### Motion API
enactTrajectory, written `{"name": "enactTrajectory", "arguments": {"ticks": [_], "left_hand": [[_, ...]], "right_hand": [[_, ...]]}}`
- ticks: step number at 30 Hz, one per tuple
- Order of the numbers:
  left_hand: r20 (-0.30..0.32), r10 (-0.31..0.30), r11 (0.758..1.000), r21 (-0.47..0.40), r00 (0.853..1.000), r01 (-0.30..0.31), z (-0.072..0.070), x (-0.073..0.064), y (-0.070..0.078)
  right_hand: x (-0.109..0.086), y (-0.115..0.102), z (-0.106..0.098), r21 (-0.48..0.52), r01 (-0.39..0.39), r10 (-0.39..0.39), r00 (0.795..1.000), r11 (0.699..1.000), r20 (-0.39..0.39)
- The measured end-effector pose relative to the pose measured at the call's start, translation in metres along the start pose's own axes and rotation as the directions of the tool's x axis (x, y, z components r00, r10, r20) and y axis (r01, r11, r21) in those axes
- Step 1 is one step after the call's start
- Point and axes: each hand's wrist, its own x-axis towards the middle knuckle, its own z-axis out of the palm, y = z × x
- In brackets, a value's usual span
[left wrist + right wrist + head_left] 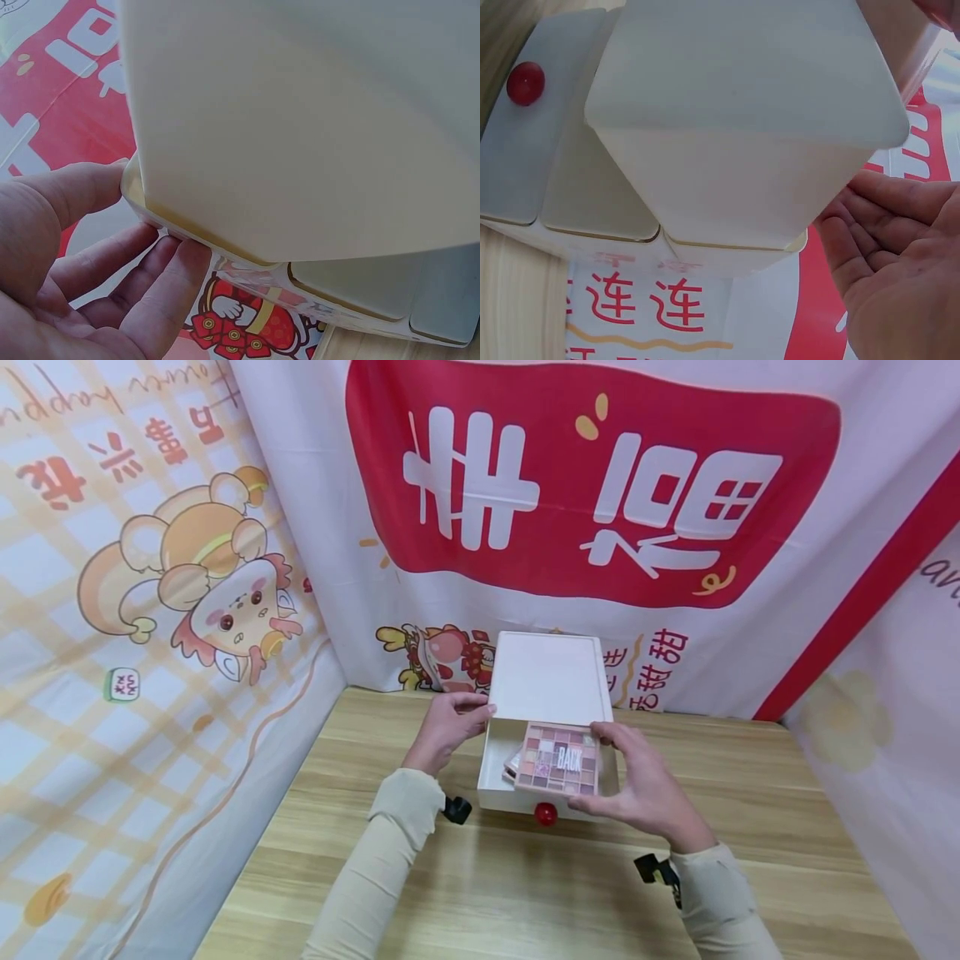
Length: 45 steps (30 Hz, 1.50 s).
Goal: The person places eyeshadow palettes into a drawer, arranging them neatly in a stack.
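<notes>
A white drawer cabinet stands against the back cloth, its top drawer pulled out toward me with a red knob on the front. My left hand holds the cabinet's left edge near the front corner; in the left wrist view its thumb and fingertips meet that corner. Over the drawer's right part, my right hand grips an eyeshadow palette with a lid marked BACK, thumb at the near edge and fingers at the far right corner. Another flat item lies in the drawer, partly hidden beneath the palette.
Closed lower drawers sit under the pulled-out one, with a red knob in the right wrist view. The cabinet rests on a wood-grain table. Printed cloths hang along the left, back and right sides.
</notes>
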Motion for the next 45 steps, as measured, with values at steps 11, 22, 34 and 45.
{"name": "enactTrajectory", "arguments": {"ticks": [11, 22, 34, 45], "left_hand": [[0.001, 0.003, 1.0, 0.001, 1.0, -0.003, -0.001, -0.001, -0.001], [-0.008, 0.005, 1.0, 0.031, 1.0, -0.004, -0.001, 0.0, -0.002], [0.0, 0.006, 1.0, 0.018, 1.0, -0.006, -0.001, -0.002, -0.001], [0.0, 0.002, 1.0, 0.009, 1.0, -0.002, -0.001, -0.001, -0.002]], "right_hand": [[0.0, -0.001, 0.008, -0.094, -0.02, 0.016, 0.999, 0.995, -0.038], [0.005, -0.006, 0.015, -0.169, -0.023, 0.011, 0.997, 0.985, -0.07], [0.003, -0.007, 0.019, -0.196, -0.04, 0.025, 0.997, 0.98, -0.076], [-0.007, -0.016, 0.02, 0.14, -0.034, 0.064, 0.974, 0.99, -0.218]]}}
